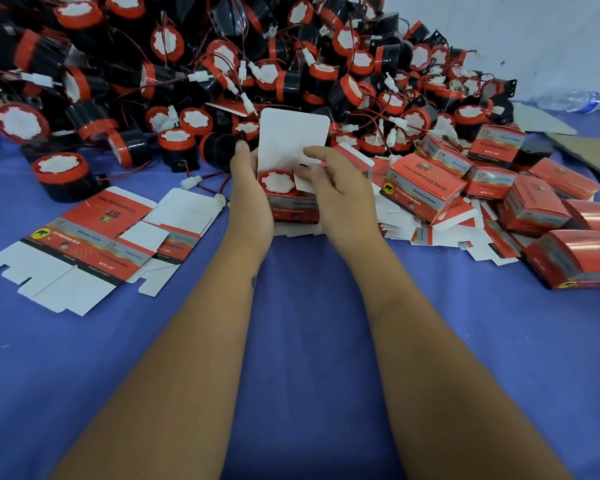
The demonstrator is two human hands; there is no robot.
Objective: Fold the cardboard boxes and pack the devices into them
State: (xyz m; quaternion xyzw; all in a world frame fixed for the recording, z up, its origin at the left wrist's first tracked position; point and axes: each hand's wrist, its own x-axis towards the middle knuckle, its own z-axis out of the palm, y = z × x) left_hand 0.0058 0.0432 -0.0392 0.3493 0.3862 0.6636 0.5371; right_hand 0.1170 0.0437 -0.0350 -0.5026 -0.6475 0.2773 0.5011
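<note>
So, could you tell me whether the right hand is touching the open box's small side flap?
Touching: the head view shows the right hand with fingertips pressed on the white side flap.

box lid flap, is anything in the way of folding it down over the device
Partly. The lid flap stands upright, with the device already seated in the box. The right hand lies over the opening, its fingers pressing a small side flap; the left hand grips the box's side. Nothing else is in the way.
</note>
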